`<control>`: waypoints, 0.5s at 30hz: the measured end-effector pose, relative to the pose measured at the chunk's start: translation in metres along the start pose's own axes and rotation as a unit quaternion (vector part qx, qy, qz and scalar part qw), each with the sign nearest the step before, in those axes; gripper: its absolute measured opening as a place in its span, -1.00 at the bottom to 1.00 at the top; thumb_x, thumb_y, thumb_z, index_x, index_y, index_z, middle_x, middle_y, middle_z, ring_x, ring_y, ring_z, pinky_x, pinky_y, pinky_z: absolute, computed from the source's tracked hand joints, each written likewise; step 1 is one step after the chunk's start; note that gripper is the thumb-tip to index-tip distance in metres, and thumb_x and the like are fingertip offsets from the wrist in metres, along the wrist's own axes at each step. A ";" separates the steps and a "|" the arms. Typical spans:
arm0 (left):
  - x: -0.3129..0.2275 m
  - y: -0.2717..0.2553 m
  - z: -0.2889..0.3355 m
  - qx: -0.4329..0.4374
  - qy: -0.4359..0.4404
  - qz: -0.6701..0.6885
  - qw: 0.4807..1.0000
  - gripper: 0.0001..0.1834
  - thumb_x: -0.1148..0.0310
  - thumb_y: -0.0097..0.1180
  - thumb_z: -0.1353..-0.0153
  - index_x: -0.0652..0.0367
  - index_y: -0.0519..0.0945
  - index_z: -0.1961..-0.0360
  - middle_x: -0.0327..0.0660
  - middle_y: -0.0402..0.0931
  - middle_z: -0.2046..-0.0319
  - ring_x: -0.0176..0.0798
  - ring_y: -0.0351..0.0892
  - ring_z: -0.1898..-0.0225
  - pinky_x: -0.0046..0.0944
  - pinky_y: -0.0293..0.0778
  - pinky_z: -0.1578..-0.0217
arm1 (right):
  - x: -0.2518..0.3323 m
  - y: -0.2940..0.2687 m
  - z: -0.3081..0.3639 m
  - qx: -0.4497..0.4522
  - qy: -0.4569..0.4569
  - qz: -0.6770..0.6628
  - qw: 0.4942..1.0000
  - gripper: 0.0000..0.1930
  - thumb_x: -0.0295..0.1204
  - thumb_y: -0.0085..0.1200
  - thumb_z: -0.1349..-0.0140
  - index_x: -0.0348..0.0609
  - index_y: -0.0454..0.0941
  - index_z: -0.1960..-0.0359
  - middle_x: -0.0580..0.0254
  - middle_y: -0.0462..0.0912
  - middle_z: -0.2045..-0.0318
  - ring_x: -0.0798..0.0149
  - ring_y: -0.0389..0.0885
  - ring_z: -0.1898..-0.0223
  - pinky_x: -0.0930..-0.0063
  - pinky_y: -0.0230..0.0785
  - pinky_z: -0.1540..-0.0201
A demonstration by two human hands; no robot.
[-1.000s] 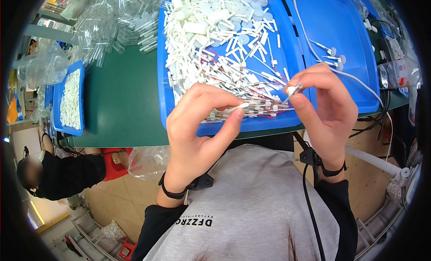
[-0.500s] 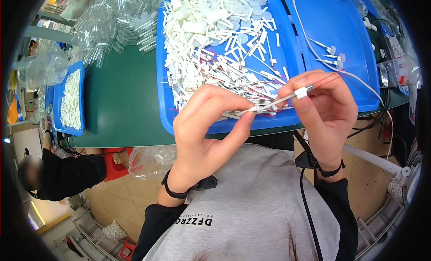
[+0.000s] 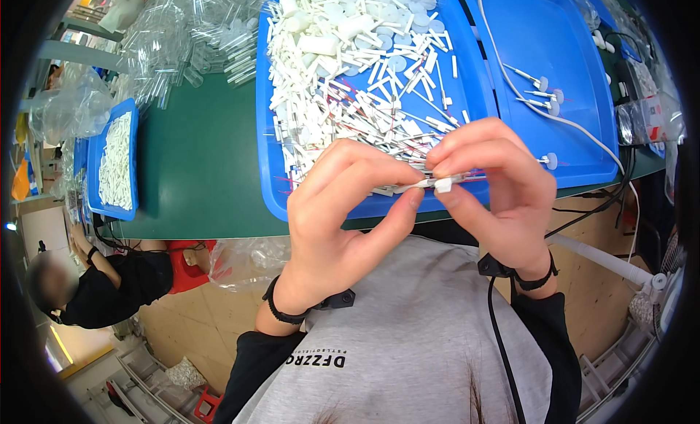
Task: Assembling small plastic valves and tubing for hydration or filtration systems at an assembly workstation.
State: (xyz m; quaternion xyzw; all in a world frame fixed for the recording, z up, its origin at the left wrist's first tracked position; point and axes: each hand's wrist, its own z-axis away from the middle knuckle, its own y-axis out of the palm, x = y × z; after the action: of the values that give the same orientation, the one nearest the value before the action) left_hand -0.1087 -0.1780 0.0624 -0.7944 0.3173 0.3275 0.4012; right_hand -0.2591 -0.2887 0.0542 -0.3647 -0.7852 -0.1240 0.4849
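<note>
My left hand (image 3: 332, 223) pinches the left end of a thin white rod-like part between thumb and fingertips. From the other side, my right hand (image 3: 507, 194) grips the same part, its thumb against a small white block (image 3: 443, 184) next to a short silvery section. Fine red wires trail rightward under the right fingers. Both hands sit close together over the near edge of a blue tray (image 3: 271, 183). That tray holds a heap of white tubes (image 3: 306, 96), translucent discs (image 3: 397, 63) and thin rods with red wires.
A second blue tray (image 3: 590, 125) at right holds a few rods with discs, crossed by a white cable (image 3: 558, 114). A small blue tray (image 3: 133, 161) of white pieces and clear plastic tubes (image 3: 189, 52) lie left on the green table (image 3: 197, 154). Another person (image 3: 117, 282) sits far left.
My right hand has moved left and down, bringing the white block along the rod close to my left fingertips. My left hand has shifted slightly right. The other person's arm has moved.
</note>
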 end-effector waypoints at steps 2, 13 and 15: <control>-0.001 0.000 0.000 -0.001 0.003 -0.001 1.000 -0.81 0.66 0.28 0.10 0.25 0.63 0.39 -0.18 0.54 0.42 -0.24 0.53 0.38 -0.34 0.43 0.39 | 0.000 0.001 0.002 -0.007 0.012 -0.003 1.000 -0.80 -0.71 0.20 -0.02 -0.28 0.59 0.29 0.14 0.61 0.29 0.27 0.58 0.22 0.49 0.43 0.20; -0.005 0.005 0.003 -0.038 0.075 -0.077 0.994 -0.72 0.66 0.32 0.17 0.24 0.65 0.34 -0.22 0.54 0.44 -0.23 0.49 0.44 -0.30 0.32 0.41 | 0.000 0.003 0.006 -0.047 0.023 0.012 0.999 -0.81 -0.69 0.23 -0.01 -0.30 0.58 0.31 0.13 0.58 0.32 0.32 0.55 0.30 0.55 0.39 0.29; -0.007 0.002 0.003 -0.026 0.082 -0.089 0.992 -0.72 0.69 0.31 0.16 0.27 0.64 0.34 -0.19 0.56 0.42 -0.23 0.51 0.42 -0.31 0.37 0.39 | -0.001 0.003 0.006 -0.048 0.011 0.021 0.999 -0.82 -0.69 0.23 -0.02 -0.31 0.58 0.30 0.13 0.58 0.32 0.31 0.55 0.30 0.54 0.39 0.29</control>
State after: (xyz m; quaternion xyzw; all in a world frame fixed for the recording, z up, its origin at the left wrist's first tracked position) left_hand -0.1147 -0.1746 0.0653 -0.8537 0.2691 0.2323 0.3806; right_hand -0.2610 -0.2835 0.0502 -0.4025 -0.7654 -0.1554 0.4775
